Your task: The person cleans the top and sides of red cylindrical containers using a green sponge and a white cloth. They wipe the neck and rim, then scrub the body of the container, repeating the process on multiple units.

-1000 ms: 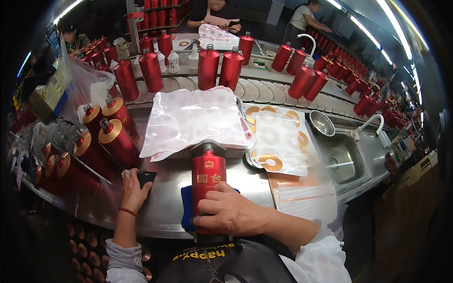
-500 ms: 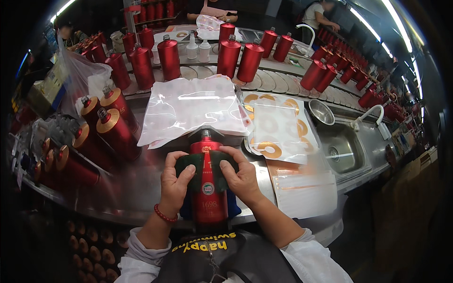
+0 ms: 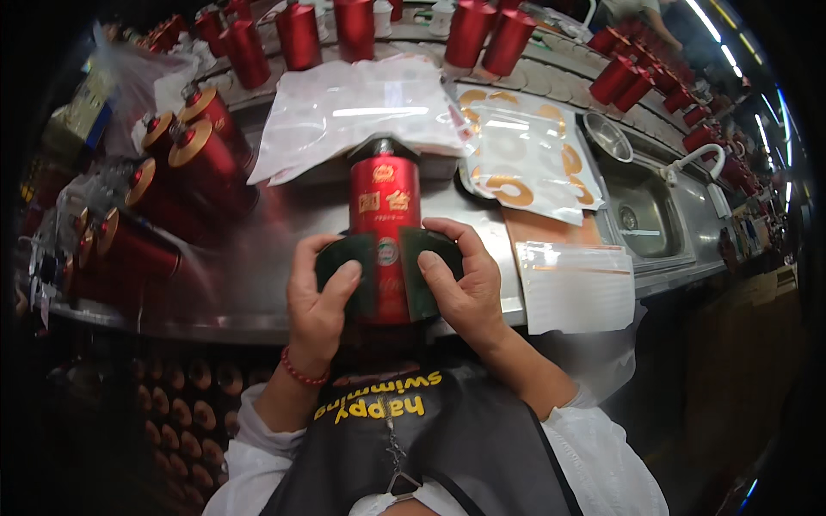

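A red bottle point(image 3: 385, 189) with gold marks and a round emblem lies on its side, its dark screw neck pointing away from me. Across its lower half sits a dark green flexible sheet point(image 3: 364, 249), with a strip of the red surface showing in the middle. My left hand point(image 3: 317, 297) grips the sheet's left side, thumb on top. On the other side my right hand point(image 3: 471, 288) grips it the same way. Both hands are closed; their fingertips are hidden beneath the sheet. Beyond the bottle neck lies a stack of clear plastic-covered sheets point(image 3: 344, 112).
Red bottles with gold tops point(image 3: 194, 163) stand at the left. More red bottles point(image 3: 297, 39) line the far conveyor point(image 3: 413, 53). At the right are gold ring labels point(image 3: 508, 189), white strips point(image 3: 575, 297), a metal bowl point(image 3: 607, 136) and a sink point(image 3: 641, 249). Bottles sit below the counter.
My view has tilted down, so the bench sits higher in the picture. Both hands and the green sheet have slid toward the bottle's base, uncovering the gold marks on its upper part.
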Demonstrator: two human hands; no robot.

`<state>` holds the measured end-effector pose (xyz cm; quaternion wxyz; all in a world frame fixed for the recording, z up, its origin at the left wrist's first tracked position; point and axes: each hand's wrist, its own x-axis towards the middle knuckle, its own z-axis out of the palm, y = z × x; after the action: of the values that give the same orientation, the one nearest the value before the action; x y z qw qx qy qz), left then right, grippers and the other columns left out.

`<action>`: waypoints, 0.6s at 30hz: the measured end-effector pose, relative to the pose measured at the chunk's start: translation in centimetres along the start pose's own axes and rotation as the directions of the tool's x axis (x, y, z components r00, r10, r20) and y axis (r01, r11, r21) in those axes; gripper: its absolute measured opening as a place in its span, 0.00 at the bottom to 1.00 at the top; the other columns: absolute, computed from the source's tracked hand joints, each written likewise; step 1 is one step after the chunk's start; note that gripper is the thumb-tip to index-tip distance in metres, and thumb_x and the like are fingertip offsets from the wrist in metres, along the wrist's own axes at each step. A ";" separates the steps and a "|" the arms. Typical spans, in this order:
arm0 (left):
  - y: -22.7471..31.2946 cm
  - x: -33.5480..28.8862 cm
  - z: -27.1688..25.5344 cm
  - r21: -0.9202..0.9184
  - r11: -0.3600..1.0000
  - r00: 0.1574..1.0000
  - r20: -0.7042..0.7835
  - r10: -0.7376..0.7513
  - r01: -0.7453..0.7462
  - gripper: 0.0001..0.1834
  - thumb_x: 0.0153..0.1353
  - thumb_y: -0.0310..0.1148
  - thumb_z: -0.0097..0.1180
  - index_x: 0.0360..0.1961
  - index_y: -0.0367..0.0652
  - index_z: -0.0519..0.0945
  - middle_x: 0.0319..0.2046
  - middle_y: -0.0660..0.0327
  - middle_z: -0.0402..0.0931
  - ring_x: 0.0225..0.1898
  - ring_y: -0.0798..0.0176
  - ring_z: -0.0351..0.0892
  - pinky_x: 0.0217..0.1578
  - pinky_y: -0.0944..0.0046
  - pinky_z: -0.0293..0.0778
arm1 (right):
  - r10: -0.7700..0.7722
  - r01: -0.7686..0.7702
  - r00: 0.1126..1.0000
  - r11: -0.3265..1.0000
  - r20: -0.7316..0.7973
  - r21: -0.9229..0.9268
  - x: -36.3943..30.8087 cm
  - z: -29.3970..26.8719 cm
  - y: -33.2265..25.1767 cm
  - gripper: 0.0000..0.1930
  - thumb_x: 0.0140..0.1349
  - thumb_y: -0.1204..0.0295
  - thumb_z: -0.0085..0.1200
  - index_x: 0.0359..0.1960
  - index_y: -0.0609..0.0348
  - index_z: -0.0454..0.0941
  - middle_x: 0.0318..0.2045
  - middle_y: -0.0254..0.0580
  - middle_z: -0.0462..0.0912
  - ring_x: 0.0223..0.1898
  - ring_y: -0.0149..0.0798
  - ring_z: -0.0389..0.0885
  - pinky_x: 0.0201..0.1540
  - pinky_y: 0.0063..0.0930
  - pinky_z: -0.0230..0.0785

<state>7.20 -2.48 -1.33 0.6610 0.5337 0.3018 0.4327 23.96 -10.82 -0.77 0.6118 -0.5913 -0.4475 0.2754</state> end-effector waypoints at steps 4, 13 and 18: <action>-1.6 -1.0 -1.5 0.107 0.993 0.999 0.012 0.045 -0.047 0.14 0.67 0.27 0.56 0.52 0.37 0.71 0.37 0.65 0.77 0.37 0.77 0.74 0.39 0.74 0.73 | 0.170 -0.170 0.985 0.985 -0.040 -0.009 -2.2 -1.0 0.6 0.17 0.66 0.76 0.55 0.56 0.65 0.74 0.43 0.45 0.83 0.43 0.31 0.81 0.48 0.27 0.75; -1.2 -2.9 -0.6 0.178 0.982 0.998 0.007 0.063 -0.063 0.14 0.67 0.27 0.57 0.52 0.39 0.71 0.38 0.64 0.78 0.38 0.76 0.75 0.41 0.71 0.75 | 0.042 -0.038 0.999 0.993 0.032 -0.109 -3.6 0.5 0.1 0.16 0.67 0.75 0.56 0.56 0.63 0.74 0.45 0.42 0.82 0.47 0.31 0.78 0.52 0.25 0.71; -1.9 -3.3 -2.0 0.057 0.998 0.999 -0.049 0.016 -0.013 0.14 0.69 0.25 0.54 0.54 0.40 0.70 0.38 0.67 0.77 0.37 0.79 0.73 0.41 0.76 0.72 | 0.144 -0.149 0.987 0.987 -0.076 -0.061 -4.7 -1.4 1.4 0.16 0.68 0.75 0.55 0.56 0.63 0.74 0.45 0.41 0.82 0.47 0.31 0.78 0.52 0.25 0.71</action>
<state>4.47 -4.66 -3.90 0.6347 0.5437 0.3264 0.4416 23.35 -15.38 -3.01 0.5855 -0.6520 -0.3896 0.2835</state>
